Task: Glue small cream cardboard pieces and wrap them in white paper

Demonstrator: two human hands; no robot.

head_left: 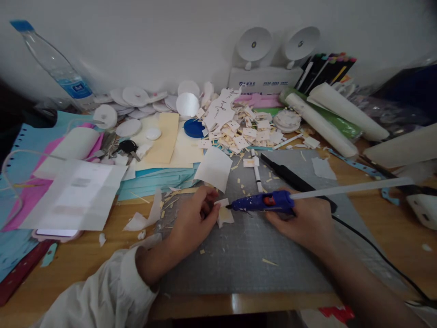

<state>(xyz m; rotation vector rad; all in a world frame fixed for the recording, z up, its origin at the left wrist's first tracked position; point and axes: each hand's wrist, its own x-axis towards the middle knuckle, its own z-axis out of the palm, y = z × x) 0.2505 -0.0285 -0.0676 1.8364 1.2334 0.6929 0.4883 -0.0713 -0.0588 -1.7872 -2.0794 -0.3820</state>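
Note:
My right hand [307, 221] is wrapped round a blue hot glue gun [259, 202], with a long white glue stick [351, 188] coming out of its back end. The gun's black nozzle points left and is at a small white paper piece [223, 203]. That piece is pinched between the thumb and fingers of my left hand [196, 212]. Just below it, a small cream and white scrap [225, 217] is near my left fingertips. Both hands are over a grey cutting mat [246, 259]. A white paper square [214, 168] is just beyond my left hand.
Small cards [239, 136] are heaped at the back centre. A black tool [287, 173] and a white pen [257, 175] lie on the mat. White rolls [321, 123] are at right. Keys [128, 146], papers, a phone [58, 233] and a bottle [54, 61] are at left. A black cable [375, 253] crosses the right side.

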